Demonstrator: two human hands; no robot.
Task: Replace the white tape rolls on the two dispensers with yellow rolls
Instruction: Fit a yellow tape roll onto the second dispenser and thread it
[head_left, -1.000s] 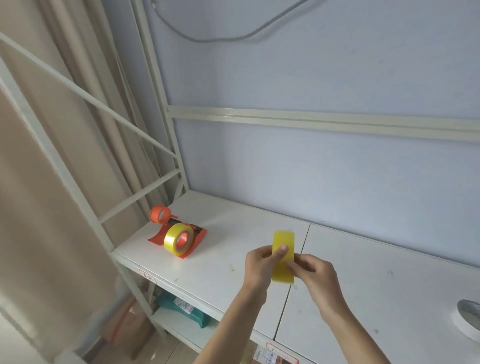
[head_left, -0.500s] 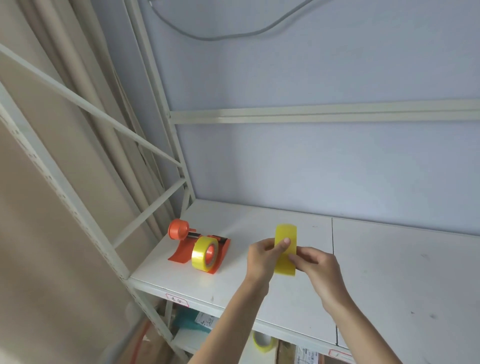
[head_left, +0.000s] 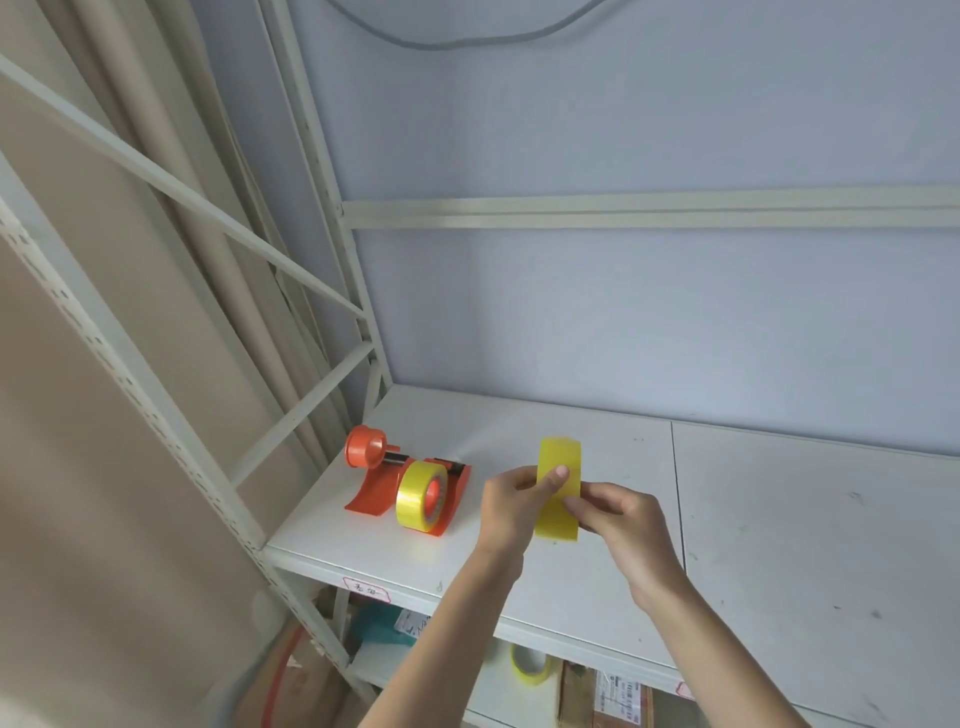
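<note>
An orange tape dispenser (head_left: 376, 480) lies on the left end of the white shelf (head_left: 779, 525), with a yellow tape roll (head_left: 415, 499) mounted on its hub. Both hands hold a flat yellow strip of tape (head_left: 559, 488) upright above the shelf's middle. My left hand (head_left: 511, 506) pinches it from the left, thumb pressed on its face. My right hand (head_left: 621, 525) pinches its right edge lower down. No white roll and no second dispenser show in this view.
Metal rack posts and diagonal braces (head_left: 218, 218) rise at the left beside a beige curtain. The wall stands close behind the shelf. On the lower shelf lie another yellowish tape roll (head_left: 530, 665), a teal package (head_left: 384, 631) and cardboard boxes (head_left: 618, 699).
The view has swung left and down, so the white roll at the right edge has left the frame. Both hands keep the same grip on the yellow strip.
</note>
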